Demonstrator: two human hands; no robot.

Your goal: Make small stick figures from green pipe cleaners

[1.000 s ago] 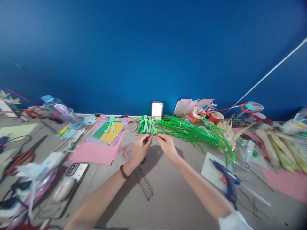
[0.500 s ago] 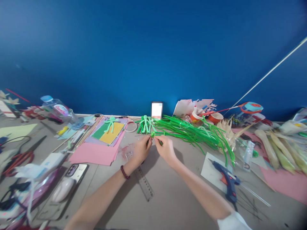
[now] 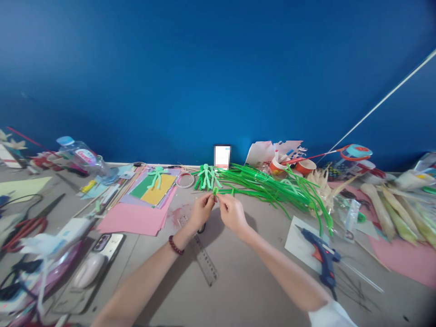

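Pinching a green pipe cleaner (image 3: 215,191) between left hand (image 3: 201,210) and right hand (image 3: 232,212) | hands now closer together than before | ruler (image 3: 203,259) beneath on desk (image 3: 245,281).

Both hands meet above the middle of the bench (image 3: 238,281). The left hand (image 3: 201,211) and right hand (image 3: 232,212) pinch a green pipe cleaner (image 3: 215,191) between their fingertips, its end coiled into a small loop. Just beyond, toward the far edge, stand finished green pipe-cleaner figures (image 3: 206,176) beside a loose bundle of green pipe cleaners (image 3: 272,188). A clear ruler (image 3: 204,259) lies under the left wrist; a blue glue gun (image 3: 322,256) rests toward the right edge, pink paper (image 3: 136,218) toward the left.
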